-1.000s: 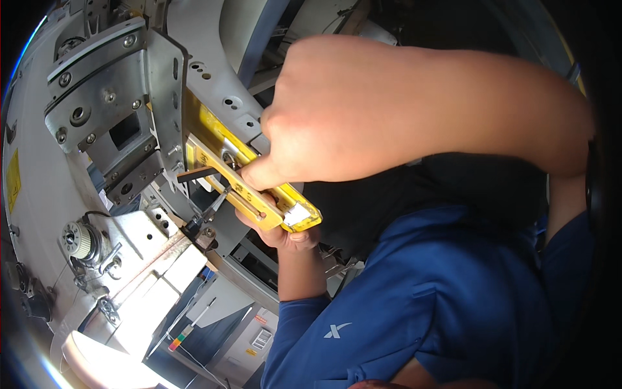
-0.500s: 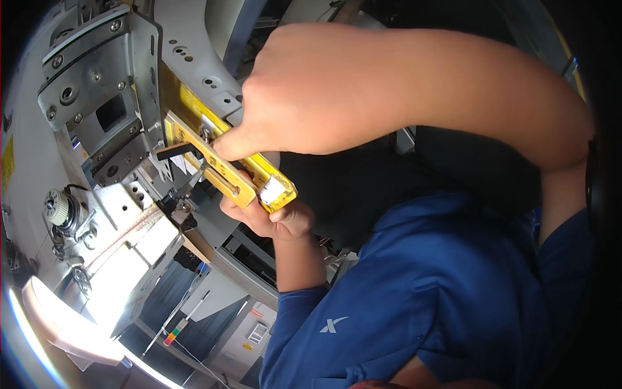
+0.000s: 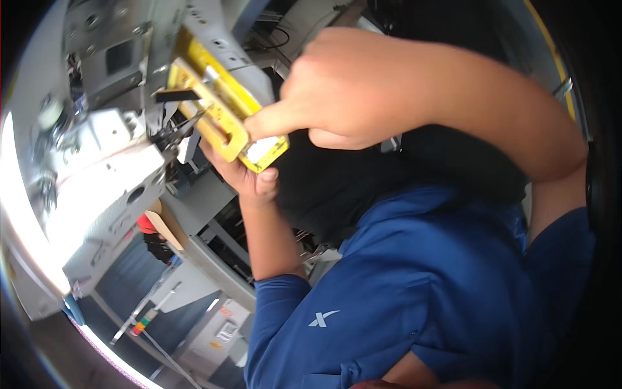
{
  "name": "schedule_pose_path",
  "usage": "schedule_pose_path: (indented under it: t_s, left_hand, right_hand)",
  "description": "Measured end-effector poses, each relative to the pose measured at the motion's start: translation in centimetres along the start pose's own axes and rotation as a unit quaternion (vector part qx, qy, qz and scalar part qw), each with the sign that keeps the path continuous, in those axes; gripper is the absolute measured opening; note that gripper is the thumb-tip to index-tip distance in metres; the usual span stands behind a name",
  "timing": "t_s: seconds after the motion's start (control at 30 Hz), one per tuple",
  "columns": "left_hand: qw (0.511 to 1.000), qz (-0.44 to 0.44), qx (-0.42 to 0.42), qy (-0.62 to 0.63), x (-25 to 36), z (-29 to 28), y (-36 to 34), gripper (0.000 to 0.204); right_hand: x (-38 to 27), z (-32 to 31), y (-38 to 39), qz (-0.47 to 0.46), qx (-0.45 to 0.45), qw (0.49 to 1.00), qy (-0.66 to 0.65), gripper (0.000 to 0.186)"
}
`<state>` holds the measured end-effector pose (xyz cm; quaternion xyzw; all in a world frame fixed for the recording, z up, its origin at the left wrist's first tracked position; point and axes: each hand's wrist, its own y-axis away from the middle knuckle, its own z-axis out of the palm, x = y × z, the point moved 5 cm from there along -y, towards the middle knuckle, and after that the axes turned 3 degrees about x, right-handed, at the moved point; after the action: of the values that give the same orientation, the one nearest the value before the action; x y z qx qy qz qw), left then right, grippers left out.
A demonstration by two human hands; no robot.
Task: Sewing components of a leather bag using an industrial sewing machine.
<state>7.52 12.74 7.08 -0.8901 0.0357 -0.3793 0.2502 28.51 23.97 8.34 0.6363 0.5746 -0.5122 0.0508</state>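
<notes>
A yellow metal fixture (image 3: 243, 97) juts from the machine, with a flat slotted yellow plate (image 3: 217, 117) along its side. My left hand (image 3: 246, 178) is closed around its near end from below, thumb against the end and the other fingers mostly hidden behind. Above it, my right hand (image 3: 343, 91) holds nothing visible. Its index finger stretches to the plate's edge near the slot, seemingly touching it, while the thumb sits lower and apart. A black handle-like bar (image 3: 176, 95) sticks out beside the plate. The fixture is slightly blurred.
Grey machine panels with bolts (image 3: 116, 55) rise at the upper left. A brightly lit white machine block (image 3: 103, 155) stands left of my left hand, near a glowing lamp strip (image 3: 23, 188). Farther below are a signal light (image 3: 144, 322) and a pale cabinet (image 3: 220, 330).
My right hand has shifted right, and its index finger has slid along the plate toward the near end. The fixture and my left hand appear higher and farther left as the view moved.
</notes>
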Motion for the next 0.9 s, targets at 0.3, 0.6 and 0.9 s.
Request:
schedule_pose_path:
  t_s: [0.3,0.6,0.9]
  left_hand:
    - [0.984,0.164,-0.061,-0.025,1.7,0.1,-4.0,0.094]
    - [0.969,0.180,-0.078,-0.152,2.2,-1.0,-3.7,0.089]
    - [0.978,0.185,-0.063,-0.078,2.3,-1.3,-4.4,0.091]
  right_hand:
    - [-1.3,-0.1,-1.4,0.013,-0.004,0.992,0.121,0.047]
    - [-3.1,-0.6,-0.7,-0.040,0.053,0.987,0.145,0.044]
    - [0.2,-2.6,8.0,0.188,0.157,0.963,0.115,0.027]
